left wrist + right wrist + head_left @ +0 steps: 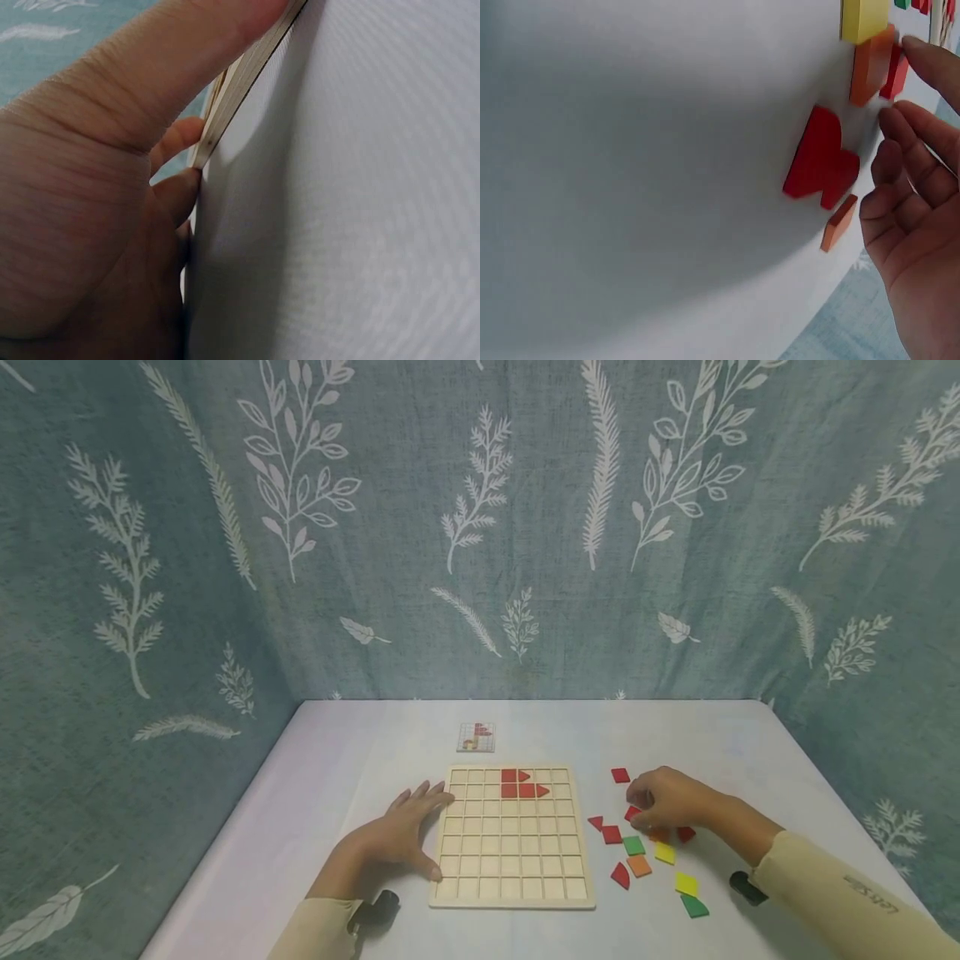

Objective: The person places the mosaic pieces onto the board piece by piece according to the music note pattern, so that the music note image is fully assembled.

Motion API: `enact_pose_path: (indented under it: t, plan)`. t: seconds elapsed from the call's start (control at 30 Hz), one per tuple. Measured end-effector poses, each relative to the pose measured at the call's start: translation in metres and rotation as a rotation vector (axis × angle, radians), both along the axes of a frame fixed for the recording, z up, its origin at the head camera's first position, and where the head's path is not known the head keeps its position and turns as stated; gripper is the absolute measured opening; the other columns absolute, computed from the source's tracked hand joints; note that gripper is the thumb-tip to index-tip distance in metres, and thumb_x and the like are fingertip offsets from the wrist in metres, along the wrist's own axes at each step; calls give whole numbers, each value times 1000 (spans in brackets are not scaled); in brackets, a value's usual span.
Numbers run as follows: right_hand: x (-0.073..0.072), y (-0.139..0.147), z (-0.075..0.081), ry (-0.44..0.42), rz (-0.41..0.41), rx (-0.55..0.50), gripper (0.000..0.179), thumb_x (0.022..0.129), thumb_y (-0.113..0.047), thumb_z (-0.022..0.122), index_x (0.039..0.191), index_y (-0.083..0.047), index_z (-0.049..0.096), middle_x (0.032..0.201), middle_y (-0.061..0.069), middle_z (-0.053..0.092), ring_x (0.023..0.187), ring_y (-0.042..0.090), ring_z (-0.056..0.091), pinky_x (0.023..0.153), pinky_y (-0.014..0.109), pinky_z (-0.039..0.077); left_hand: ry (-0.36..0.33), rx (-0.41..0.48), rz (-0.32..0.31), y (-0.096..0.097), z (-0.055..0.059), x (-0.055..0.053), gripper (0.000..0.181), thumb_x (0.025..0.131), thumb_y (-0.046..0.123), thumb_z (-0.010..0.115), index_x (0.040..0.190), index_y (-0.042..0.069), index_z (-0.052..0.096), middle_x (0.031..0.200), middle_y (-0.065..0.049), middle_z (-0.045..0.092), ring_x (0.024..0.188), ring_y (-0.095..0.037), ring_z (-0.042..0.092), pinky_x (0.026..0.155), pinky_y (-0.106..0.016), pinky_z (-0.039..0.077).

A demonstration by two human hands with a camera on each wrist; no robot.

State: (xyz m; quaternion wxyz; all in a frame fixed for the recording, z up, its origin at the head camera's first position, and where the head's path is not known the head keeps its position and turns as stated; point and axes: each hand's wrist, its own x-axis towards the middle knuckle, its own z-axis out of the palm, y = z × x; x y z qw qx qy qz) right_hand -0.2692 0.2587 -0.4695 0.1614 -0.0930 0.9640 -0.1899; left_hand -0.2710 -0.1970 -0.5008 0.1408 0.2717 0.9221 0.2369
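A pale wooden grid board [491, 843] lies flat on the table. Several red tiles [510, 790], square and triangular, sit in its top rows. My left hand [401, 831] rests spread at the board's left edge, its thumb near the front corner. In the left wrist view, the thumb [187, 52] lies over the board's wooden edge [240, 82]. Right of the board, my right hand [667, 797] curls down over loose pieces. Its thumb and index fingertips pinch the sides of a small red tile [895, 73], which appears still on the table.
Loose pieces surround the right hand: a red square [620, 775], a green square [633, 845], an orange square [639, 866], a yellow square [686, 884] and a red quarter-round piece [620, 876]. A small pattern card [476, 737] lies behind the board. Leaf-print cloth [480, 527] hangs around the table.
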Motion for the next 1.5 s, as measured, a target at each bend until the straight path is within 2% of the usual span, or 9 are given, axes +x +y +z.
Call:
enact_pose_path:
  t: [0.17,0.3,0.5,0.67,0.9,0.97,1.1,1.3,1.5]
  plan:
    - [-3,-10,-2,35,9,11,34,72,-26,85,103,-17,73,85,-6,63,76,15,56,66,28,57,3,0,3,-1,-3,-1,124,45,60,87,149,16,37,160,-10,20,147,-33,6,117,-53,0]
    - [-9,-26,2,100,61,6,28,73,-30,84,98,-21,74,81,-10,61,76,13,54,66,27,54,2,-1,-4,-1,-3,-1,124,46,61,86,149,16,36,160,-11,20,147,-34,6,117,-54,0]
    - [-16,-64,8,186,215,-17,23,74,-32,83,93,-21,75,82,-15,62,75,9,54,68,28,51,-2,2,-14,-3,-3,0,123,46,61,85,149,15,37,160,-12,20,147,-36,6,116,-54,-1]
    - [-20,-99,5,275,337,-7,22,77,-33,80,94,-19,75,88,-15,65,80,7,55,73,31,52,-4,4,-24,-3,-5,0,123,45,63,84,149,16,38,160,-11,20,147,-35,6,116,-53,-1]
    - [-24,-141,3,349,520,-10,11,78,-27,76,76,-21,68,67,-13,52,64,7,47,59,27,45,-10,-4,-11,-3,-4,1,125,43,65,83,149,18,37,160,-7,20,147,-33,5,117,-52,-1]
    - [-24,-148,4,372,564,-13,10,78,-23,75,75,-20,67,66,-13,50,63,7,45,57,26,43,-11,-8,-10,-2,-4,1,125,43,65,83,150,18,37,160,-6,19,147,-32,5,117,-52,-1]
    - [-25,-157,6,387,593,-21,9,79,-20,74,74,-19,66,66,-13,49,63,6,45,57,24,42,0,-24,-13,-1,-3,0,126,43,66,82,150,19,35,161,-7,19,147,-31,4,117,-52,-1]
    - [-26,-166,6,387,611,-43,3,82,-16,73,82,-17,70,74,-14,58,68,5,50,64,25,48,5,-33,-15,-1,0,1,127,43,67,82,151,19,35,160,-8,18,147,-31,4,117,-52,-1]
    - [-24,-172,1,411,601,-31,10,84,-20,75,80,-18,66,73,-15,56,66,5,50,64,26,48,1,-20,-17,-3,2,2,125,45,65,84,151,18,35,160,-9,18,147,-32,5,117,-52,0]
